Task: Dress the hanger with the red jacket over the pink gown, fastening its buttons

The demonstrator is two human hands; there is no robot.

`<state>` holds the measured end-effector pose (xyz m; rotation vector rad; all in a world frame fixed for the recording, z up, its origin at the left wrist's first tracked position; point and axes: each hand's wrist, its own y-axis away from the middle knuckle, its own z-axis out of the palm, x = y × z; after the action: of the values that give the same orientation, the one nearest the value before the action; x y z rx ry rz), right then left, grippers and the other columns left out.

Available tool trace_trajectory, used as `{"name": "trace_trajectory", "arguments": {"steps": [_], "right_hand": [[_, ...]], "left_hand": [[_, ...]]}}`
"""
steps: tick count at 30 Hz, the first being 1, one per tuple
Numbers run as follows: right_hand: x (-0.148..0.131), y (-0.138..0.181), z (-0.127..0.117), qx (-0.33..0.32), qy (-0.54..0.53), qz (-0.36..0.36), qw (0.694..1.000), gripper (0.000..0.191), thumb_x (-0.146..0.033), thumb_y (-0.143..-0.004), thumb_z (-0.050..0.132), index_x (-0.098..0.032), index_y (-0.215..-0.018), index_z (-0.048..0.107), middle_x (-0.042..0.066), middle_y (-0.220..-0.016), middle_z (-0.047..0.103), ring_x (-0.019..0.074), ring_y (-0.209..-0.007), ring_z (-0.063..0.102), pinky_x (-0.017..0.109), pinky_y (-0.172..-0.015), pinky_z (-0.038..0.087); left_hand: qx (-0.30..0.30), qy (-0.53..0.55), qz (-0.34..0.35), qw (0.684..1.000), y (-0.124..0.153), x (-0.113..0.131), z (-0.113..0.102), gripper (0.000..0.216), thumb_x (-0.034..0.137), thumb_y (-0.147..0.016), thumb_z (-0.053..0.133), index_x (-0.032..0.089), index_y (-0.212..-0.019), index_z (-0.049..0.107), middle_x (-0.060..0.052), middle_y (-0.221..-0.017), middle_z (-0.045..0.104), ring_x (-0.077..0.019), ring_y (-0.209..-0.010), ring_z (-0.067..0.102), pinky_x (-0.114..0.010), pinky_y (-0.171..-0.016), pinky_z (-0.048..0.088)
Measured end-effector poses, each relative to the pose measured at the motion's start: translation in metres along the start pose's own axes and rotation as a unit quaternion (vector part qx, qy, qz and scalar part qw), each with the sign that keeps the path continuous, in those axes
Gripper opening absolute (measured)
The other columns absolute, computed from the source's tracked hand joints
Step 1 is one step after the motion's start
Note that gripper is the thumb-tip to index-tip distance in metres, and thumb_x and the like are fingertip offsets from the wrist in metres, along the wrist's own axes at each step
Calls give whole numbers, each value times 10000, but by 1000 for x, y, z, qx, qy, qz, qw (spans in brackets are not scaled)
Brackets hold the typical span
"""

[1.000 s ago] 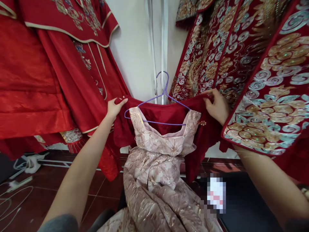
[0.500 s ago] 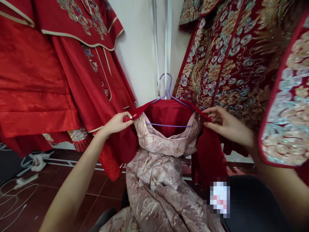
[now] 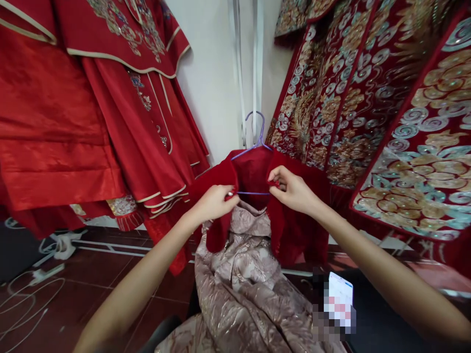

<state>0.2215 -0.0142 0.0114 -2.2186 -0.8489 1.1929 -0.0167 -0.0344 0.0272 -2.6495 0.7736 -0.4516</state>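
Note:
A dark red velvet jacket [image 3: 297, 225] hangs over a pale pink brocade dress [image 3: 246, 274], both on a purple hanger [image 3: 260, 128]. My left hand [image 3: 218, 202] pinches the jacket's left front edge near the collar. Opposite it, my right hand [image 3: 290, 190] grips the right front edge, its fingers curled round the cloth. Between my hands the jacket stands apart, showing its red inner back, the hanger's lower bar and the dress neckline. The dress skirt spreads down toward me in folds.
Red garments with cream trim [image 3: 147, 117] hang at left. Heavily embroidered red garments [image 3: 415, 162] hang at right. A lit phone [image 3: 340, 299] is at lower right, partly blurred. A white power strip [image 3: 47, 274] and cables lie on the tiled floor at left.
Both hands have come inward, bringing the jacket's front edges closer together. The velvet fronts now cover the dress's shoulders and the sides of its bodice.

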Motion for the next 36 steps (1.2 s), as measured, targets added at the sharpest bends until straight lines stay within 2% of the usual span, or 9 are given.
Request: {"name": "trace_trajectory", "arguments": {"steps": [2, 5, 9, 12, 14, 17, 20, 26, 36], "right_hand": [[-14, -2, 11, -33, -24, -31, 999, 185, -161, -752, 530, -234, -908, 464, 0, -837, 573, 142, -719, 570, 272, -671, 482], [-26, 2, 21, -41, -39, -40, 998, 178, -178, -783, 540, -235, -928, 454, 5, -844, 570, 140, -716, 572, 277, -668, 500], [-19, 17, 20, -45, -115, -10, 992, 298, -300, -793, 639, -242, -1030, 467, 37, -955, 584, 167, -848, 618, 310, -738, 559], [-11, 25, 17, -73, -158, -5, 985, 333, -312, -806, 634, -245, -1103, 496, 40, -975, 591, 172, -927, 625, 340, -828, 564], [-7, 26, 17, -61, -137, 15, 989, 316, -314, -821, 615, -243, -1112, 516, 32, -916, 595, 164, -859, 631, 325, -774, 572], [1, 22, 19, 19, -26, 48, 998, 312, -333, -794, 649, -226, -1067, 543, 28, -838, 584, 153, -692, 593, 306, -627, 556], [15, 18, 23, 65, 51, 54, 995, 299, -350, -753, 688, -207, -987, 570, 43, -845, 584, 157, -669, 573, 313, -598, 542], [33, 13, 39, 58, 46, 74, 994, 244, -391, -771, 685, -196, -889, 600, 41, -811, 620, 157, -668, 592, 313, -609, 545], [15, 19, 24, 31, -123, 41, 991, 305, -481, -764, 713, -202, -876, 662, 51, -869, 711, 194, -819, 685, 345, -764, 596]], "left_hand": [[-11, 66, 36, 997, 1, 19, 3, 228, 316, -843, 476, 191, -659, 525, -10, -608, 582, -137, -548, 512, -263, -552, 361], [3, 88, 22, 996, -1, 32, 11, 191, 307, -841, 492, 200, -687, 525, -7, -626, 584, -141, -562, 523, -265, -549, 356], [85, 63, -57, 993, 0, 25, 27, 186, 352, -836, 547, 210, -716, 545, -25, -647, 612, -162, -580, 565, -278, -558, 372], [145, 143, -93, 975, 4, 17, 38, 164, 360, -790, 632, 204, -771, 588, -39, -730, 668, -173, -662, 622, -283, -629, 452], [166, 244, -100, 950, 8, 13, 44, 164, 332, -760, 671, 193, -838, 629, -54, -824, 708, -176, -754, 663, -286, -713, 502], [184, 323, -116, 921, 14, 8, 49, 188, 317, -741, 694, 180, -866, 662, -64, -882, 729, -174, -812, 684, -288, -783, 528], [206, 306, -131, 920, 21, 4, 49, 182, 353, -746, 699, 182, -793, 660, -44, -834, 727, -165, -779, 680, -274, -755, 533], [201, 272, -99, 936, 20, 9, 50, 112, 306, -800, 655, 208, -850, 676, -25, -877, 735, -162, -804, 687, -255, -713, 537], [171, 232, -95, 953, -9, 17, 54, 80, 246, -810, 647, 228, -875, 689, -31, -926, 751, -183, -824, 704, -301, -781, 548]]}}
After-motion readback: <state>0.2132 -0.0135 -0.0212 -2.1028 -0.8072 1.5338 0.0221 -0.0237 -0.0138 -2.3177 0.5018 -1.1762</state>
